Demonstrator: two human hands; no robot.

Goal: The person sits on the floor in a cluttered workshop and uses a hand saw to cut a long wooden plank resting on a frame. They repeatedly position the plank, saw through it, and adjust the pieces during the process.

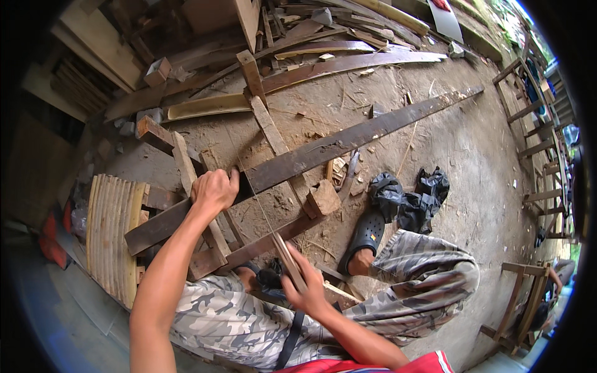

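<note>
Over dusty ground (479, 168) strewn with wood scraps (301, 31), lays the left hand (214, 189) on a dark plank (348, 138) set across a low timber frame (267, 124), seemingly for steadiness; cannot tell finger closure. Apart from it, wraps the right hand (309, 287) around a wooden handle (288, 262), apparently to guide a thin line (264, 212), blade or wire, crossing the plank.

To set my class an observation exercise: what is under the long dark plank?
Two wooden crossbars pass beneath the long dark plank, with littered ground below. The crossbars' covered stretches, and the ground directly behind the long dark plank, cannot be seen.
</note>
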